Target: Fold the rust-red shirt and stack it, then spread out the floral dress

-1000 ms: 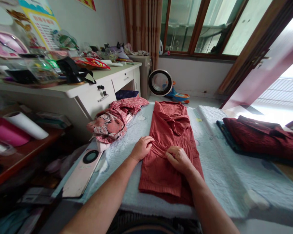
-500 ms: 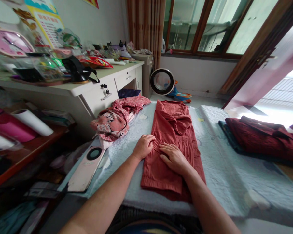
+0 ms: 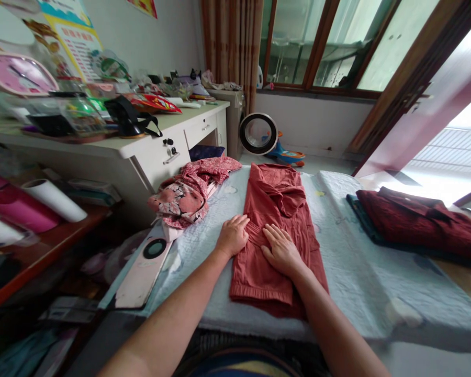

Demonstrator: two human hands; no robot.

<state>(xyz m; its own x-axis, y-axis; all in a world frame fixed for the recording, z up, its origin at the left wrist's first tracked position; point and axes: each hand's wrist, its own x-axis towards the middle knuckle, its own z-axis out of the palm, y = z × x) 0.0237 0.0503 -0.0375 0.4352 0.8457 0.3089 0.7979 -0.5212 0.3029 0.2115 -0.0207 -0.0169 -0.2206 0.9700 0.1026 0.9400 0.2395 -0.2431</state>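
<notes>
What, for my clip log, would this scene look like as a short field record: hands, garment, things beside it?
left hand: resting on the left edge of the rust-red garment
right hand: palm down on the garment's middle, fingers spread
garment: laid lengthwise on the pale quilted cover
left of garment: floral clothes pile
right of garment: dark red folded clothes

A lived-in home bedroom: a quilted bed [image 3: 357, 251] carries a rust-red garment [image 3: 277, 209] and, at 3 o'clock, folded dark-red clothes [image 3: 416, 225]; a cluttered white desk [image 3: 172, 123] with a pink clock [image 3: 18, 73] stands at 10 o'clock, a curtained window [image 3: 337, 42] at 12, a ride-on toy [image 3: 288, 155] beneath it.
</notes>
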